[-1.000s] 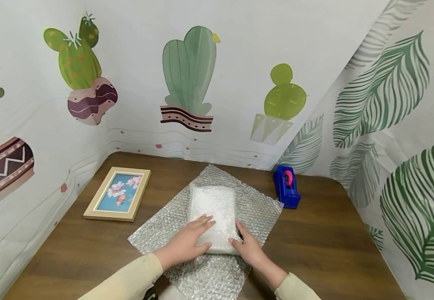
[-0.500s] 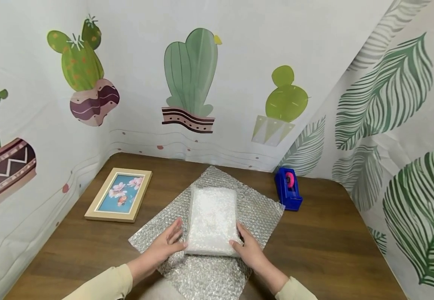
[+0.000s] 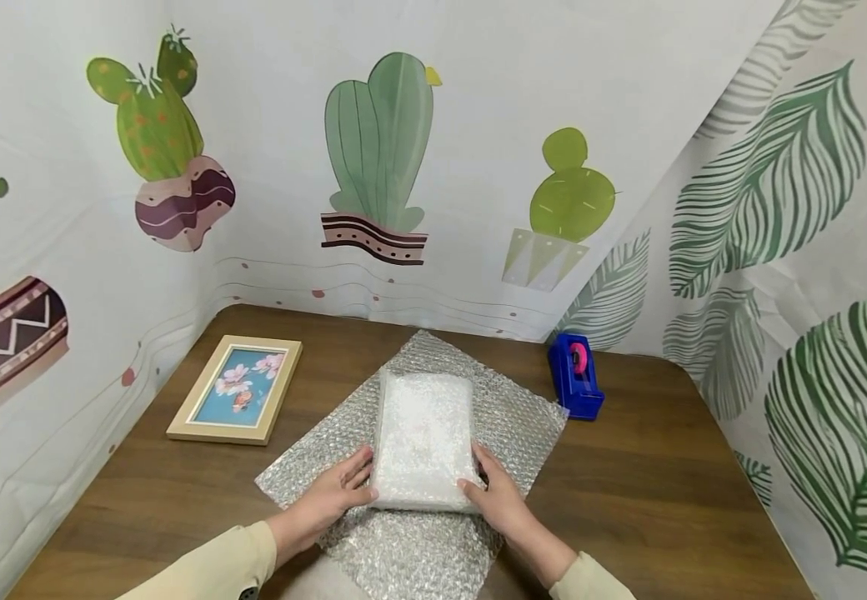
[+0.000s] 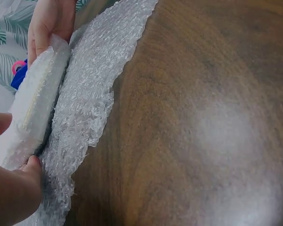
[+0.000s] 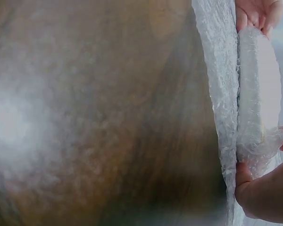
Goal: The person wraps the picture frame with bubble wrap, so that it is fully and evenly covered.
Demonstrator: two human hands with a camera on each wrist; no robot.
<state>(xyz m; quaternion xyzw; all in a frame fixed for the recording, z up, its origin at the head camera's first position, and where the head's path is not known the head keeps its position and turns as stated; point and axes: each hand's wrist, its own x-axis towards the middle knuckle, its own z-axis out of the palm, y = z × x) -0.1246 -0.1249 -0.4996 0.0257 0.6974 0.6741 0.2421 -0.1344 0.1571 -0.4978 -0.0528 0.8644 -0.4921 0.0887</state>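
Note:
A flat, rectangular bubble-wrapped package [image 3: 424, 437] lies on a larger sheet of bubble wrap [image 3: 516, 400], set cornerwise on the table. My left hand [image 3: 324, 496] is at the package's lower left side, its thumb by the near corner and its fingers along the edge. On the opposite side, my right hand [image 3: 501, 496] grips the lower right edge, thumb on top. Seen from the left wrist, the wrapped package [image 4: 35, 103] has its near edge just over the sheet. What is inside the wrapping is too blurred to tell.
To the left lies a light wooden picture frame [image 3: 237, 390] with pink flowers on blue. A blue tape dispenser [image 3: 576, 379] with a pink core stands at the back right, touching the sheet's corner. Fabric with cactus and leaf prints hangs behind the brown table [image 3: 651, 500].
My left hand has come off the package's top, swung out to the left, then closed in on its left edge. The right hand has stayed at the right edge.

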